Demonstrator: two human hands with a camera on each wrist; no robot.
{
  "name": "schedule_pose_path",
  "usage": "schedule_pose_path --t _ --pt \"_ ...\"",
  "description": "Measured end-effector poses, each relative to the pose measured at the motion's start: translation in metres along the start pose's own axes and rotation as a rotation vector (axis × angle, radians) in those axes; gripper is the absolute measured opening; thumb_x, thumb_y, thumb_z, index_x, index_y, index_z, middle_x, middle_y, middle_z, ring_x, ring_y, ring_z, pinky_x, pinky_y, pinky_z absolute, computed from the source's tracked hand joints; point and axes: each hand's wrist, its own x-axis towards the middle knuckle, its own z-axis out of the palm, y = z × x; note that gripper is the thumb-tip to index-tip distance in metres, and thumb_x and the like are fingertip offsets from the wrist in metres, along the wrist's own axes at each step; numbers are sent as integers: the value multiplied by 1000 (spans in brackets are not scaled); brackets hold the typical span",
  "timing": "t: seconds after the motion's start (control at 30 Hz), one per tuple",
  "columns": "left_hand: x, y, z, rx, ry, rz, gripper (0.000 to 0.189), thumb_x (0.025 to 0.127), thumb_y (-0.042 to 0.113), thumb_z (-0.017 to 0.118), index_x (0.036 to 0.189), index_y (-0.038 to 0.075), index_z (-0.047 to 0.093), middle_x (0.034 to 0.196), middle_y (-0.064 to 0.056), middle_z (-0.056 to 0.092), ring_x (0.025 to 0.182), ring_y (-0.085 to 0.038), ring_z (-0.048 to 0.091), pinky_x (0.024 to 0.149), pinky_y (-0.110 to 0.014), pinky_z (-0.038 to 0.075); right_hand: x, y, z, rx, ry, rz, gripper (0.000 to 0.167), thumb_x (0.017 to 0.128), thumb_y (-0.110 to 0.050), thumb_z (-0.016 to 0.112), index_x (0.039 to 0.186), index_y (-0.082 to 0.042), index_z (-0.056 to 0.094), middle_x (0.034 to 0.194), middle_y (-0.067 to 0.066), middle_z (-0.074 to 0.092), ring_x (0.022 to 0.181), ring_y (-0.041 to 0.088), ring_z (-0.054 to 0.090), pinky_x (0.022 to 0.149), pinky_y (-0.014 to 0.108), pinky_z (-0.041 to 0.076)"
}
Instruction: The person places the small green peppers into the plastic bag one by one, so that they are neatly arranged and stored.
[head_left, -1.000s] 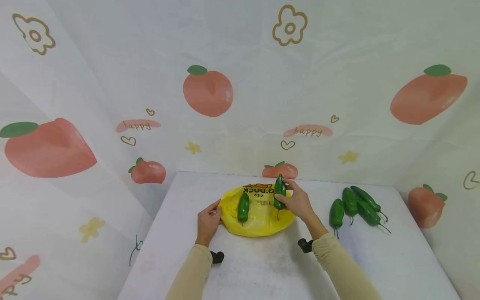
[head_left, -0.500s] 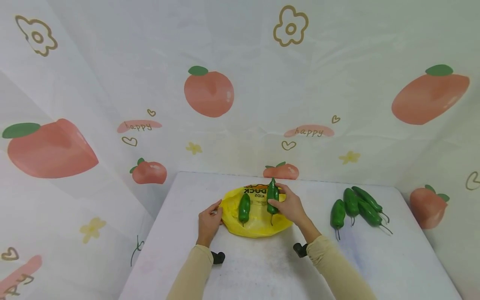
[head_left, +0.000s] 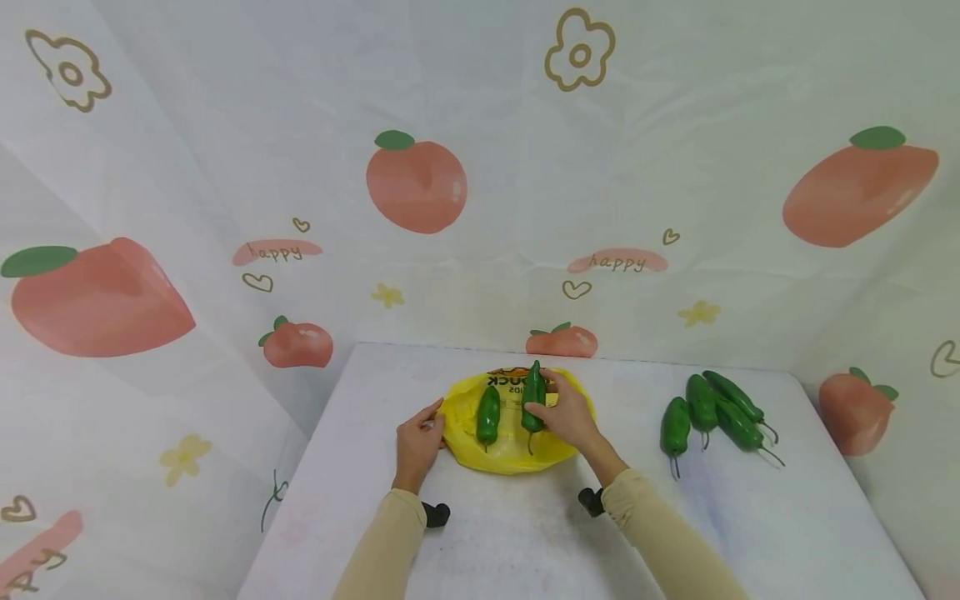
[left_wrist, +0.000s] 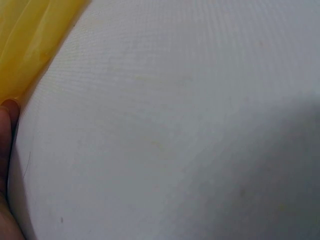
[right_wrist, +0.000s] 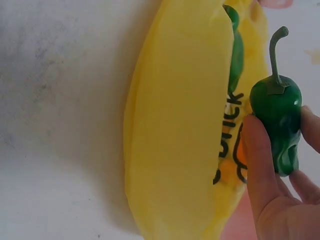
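Note:
A yellow plastic bag point(head_left: 457, 450) with black print sits at the middle of the table, its mouth spread wide. One green pepper point(head_left: 488, 417) lies inside its left half. My left hand point(head_left: 417, 446) pinches the bag's left rim; only a few fingertips beside the yellow film show in the left wrist view. Above the bag's right half, my right hand point(head_left: 572, 415) holds another green pepper point(right_wrist: 277, 112) between thumb and fingers. Its stem points toward me in the head view, and the right wrist view shows it just outside the bag's near wall.
Several more green peppers point(head_left: 702, 404) lie in a group on the right side of the white table point(head_left: 510, 542). A white curtain point(head_left: 480, 100) printed with peaches, flowers and hearts surrounds the table at the back and sides.
My right hand has moved left and slightly down with its pepper, from the bag's right edge to over its inside, closer to the other pepper. The left hand stays at the rim.

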Motion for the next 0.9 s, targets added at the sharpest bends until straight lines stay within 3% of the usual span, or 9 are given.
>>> schedule_pose_path --t 0.23,0.53,0.9 --pt "1 -2 0 8 11 7 32 98 25 66 128 31 73 112 -5 75 57 -13 62 56 -23 58 0 -5 11 -39 -7 -38 73 89 -21 79 153 -11 44 133 22 64 86 21 71 64 29 61" --pt "1 -5 0 -9 8 32 31 97 25 66 127 31 73 111 -6 75 56 -13 62 56 -24 58 1 -11 26 -69 -42 -41 69 91 -21 77 152 -10 45 131 22 64 100 26 68 72 32 62" --pt "2 -7 0 10 3 26 32 96 27 66 127 31 73 112 -6 75 55 -16 61 55 -24 58 0 -18 39 -98 -78 8 67 94 -23 74 151 -7 46 135 23 62 109 29 65 81 38 62"
